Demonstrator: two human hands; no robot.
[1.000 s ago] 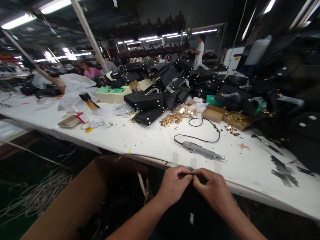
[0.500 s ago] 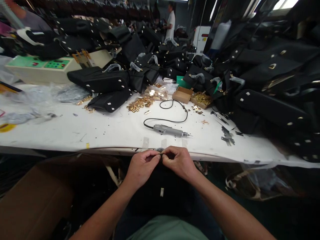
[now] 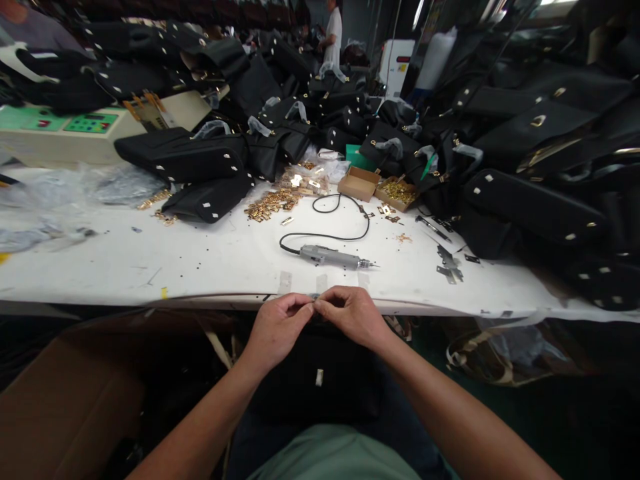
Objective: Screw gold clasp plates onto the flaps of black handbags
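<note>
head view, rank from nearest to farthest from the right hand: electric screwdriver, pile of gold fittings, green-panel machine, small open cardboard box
1. electric screwdriver, on the white table just beyond the right hand.
2. pile of gold fittings, mid-table, to the left.
3. small open cardboard box, farther back, slightly right; close to the fittings, but a bit farther.
4. green-panel machine, far left rear.

Both hands meet at the near edge of the white worktable: the left hand and right hand pinch something small between their fingertips (too small to identify) above a black leather bag. A grey electric screwdriver lies just beyond.
</note>
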